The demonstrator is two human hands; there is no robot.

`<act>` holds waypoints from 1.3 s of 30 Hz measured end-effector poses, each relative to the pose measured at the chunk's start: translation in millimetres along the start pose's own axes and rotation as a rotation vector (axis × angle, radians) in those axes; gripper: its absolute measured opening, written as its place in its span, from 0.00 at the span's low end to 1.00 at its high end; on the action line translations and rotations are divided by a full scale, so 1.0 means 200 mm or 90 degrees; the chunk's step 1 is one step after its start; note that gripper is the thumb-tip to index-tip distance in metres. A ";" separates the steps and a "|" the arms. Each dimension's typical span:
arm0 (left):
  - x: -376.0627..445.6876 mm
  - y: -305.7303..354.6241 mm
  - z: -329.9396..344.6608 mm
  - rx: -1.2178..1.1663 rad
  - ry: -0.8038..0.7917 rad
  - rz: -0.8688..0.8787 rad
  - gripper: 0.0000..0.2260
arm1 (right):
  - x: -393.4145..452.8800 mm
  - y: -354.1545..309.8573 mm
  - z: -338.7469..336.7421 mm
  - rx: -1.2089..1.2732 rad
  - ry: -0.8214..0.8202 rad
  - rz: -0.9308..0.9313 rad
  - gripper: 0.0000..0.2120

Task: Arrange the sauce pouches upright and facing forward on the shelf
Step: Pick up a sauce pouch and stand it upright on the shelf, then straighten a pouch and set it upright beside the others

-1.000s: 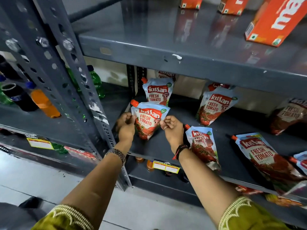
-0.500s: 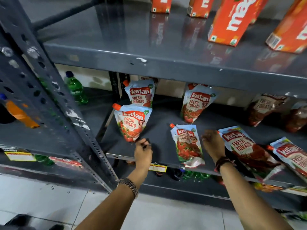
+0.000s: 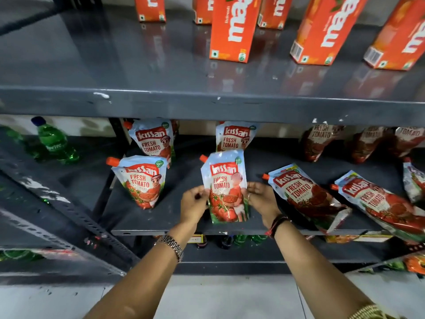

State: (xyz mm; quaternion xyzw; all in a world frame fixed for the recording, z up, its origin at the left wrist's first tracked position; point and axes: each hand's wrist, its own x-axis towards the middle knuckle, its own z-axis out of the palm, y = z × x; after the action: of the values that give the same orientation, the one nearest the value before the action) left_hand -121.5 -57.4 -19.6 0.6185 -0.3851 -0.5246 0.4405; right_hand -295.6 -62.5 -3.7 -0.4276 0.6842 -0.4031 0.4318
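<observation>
A tomato sauce pouch stands upright near the front of the grey middle shelf, label facing me. My left hand pinches its left edge and my right hand grips its right edge. Another pouch stands upright to the left, and two more pouches stand behind. To the right, two pouches lie flat on the shelf. Several darker pouches lean at the back right in shadow.
Orange juice cartons stand on the upper shelf just above. A slanted metal upright of the rack runs at the left, with a green bottle behind it. Bottles and price tags sit on the shelf below.
The flat pouch in the middle has been lifted upright. Both hands moved from the shelf onto its sides. The view shifted right.
</observation>
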 end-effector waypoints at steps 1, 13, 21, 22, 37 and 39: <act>-0.01 0.04 -0.02 -0.019 0.005 0.054 0.07 | -0.01 -0.06 -0.01 0.013 0.004 -0.034 0.10; 0.01 0.03 -0.14 0.111 0.161 0.204 0.06 | -0.02 -0.06 0.18 -0.062 0.020 -0.151 0.07; -0.04 -0.06 -0.12 0.084 0.199 0.154 0.10 | -0.04 -0.06 -0.05 -0.048 -0.026 -0.198 0.17; -0.06 -0.09 -0.10 0.043 0.219 0.121 0.09 | -0.04 -0.05 -0.14 -0.039 -0.025 -0.204 0.18; -0.31 -0.05 1.07 -0.183 0.085 -0.168 0.12 | 0.49 0.31 -1.14 -0.343 -0.109 -0.043 0.07; -0.31 -0.03 1.23 -0.135 0.062 -0.165 0.08 | 0.57 0.38 -1.13 -0.287 -0.126 -0.017 0.08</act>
State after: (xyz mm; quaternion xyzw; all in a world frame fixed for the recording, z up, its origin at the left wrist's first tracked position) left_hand -373.2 -31.2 -20.3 0.6375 -0.2230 -0.5844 0.4499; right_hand -553.8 -104.5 -33.2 -0.5596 0.7055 -0.2019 0.3852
